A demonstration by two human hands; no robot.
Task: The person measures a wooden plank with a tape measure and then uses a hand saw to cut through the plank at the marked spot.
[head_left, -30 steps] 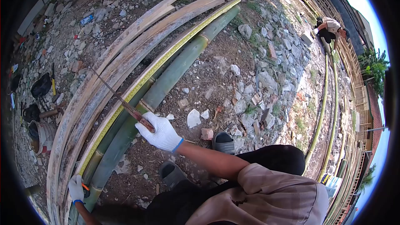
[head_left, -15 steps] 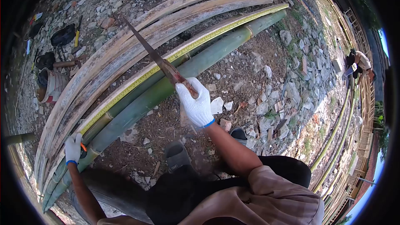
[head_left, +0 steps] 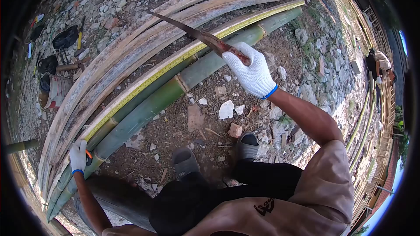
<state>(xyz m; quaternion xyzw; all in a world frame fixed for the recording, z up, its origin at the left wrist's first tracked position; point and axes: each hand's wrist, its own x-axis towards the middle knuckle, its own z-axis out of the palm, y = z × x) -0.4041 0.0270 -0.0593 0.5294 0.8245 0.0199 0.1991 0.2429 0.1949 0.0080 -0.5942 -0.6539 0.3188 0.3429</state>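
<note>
Where half a second ago the right hand (head_left: pixel 250 72) held the knife (head_left: pixel 192 32) at centre frame with the blade pointing steeply up-left, it now sits higher and further right, arm extended, blade lying flatter and reaching toward the upper left. Judged: a raised swing over the green pole (head_left: pixel 175 89), not a cut in contact.

- Right hand: gloved, clamped on the reddish knife handle; blade appears clear of the bamboo.
- Left hand (head_left: pixel 78 157): gloved, lower left, unmoved, closed on an orange-tipped object at the pole's near end, likely the tape case; cannot tell for sure.
- Green pole: long, smooth, pale node rings, running from lower left to upper right.
- Tape (head_left: pixel 175 63): yellow, laid along the strip just above the pole.
- Split strips (head_left: pixel 131 39): pale, weathered, curved, stacked above the tape.
- Sandals (head_left: pixel 186 161): grey, bottom centre, on rubble.
- Bucket (head_left: pixel 52 91): left edge.
- Another person (head_left: pixel 380 65): far right, by a fence.
</note>
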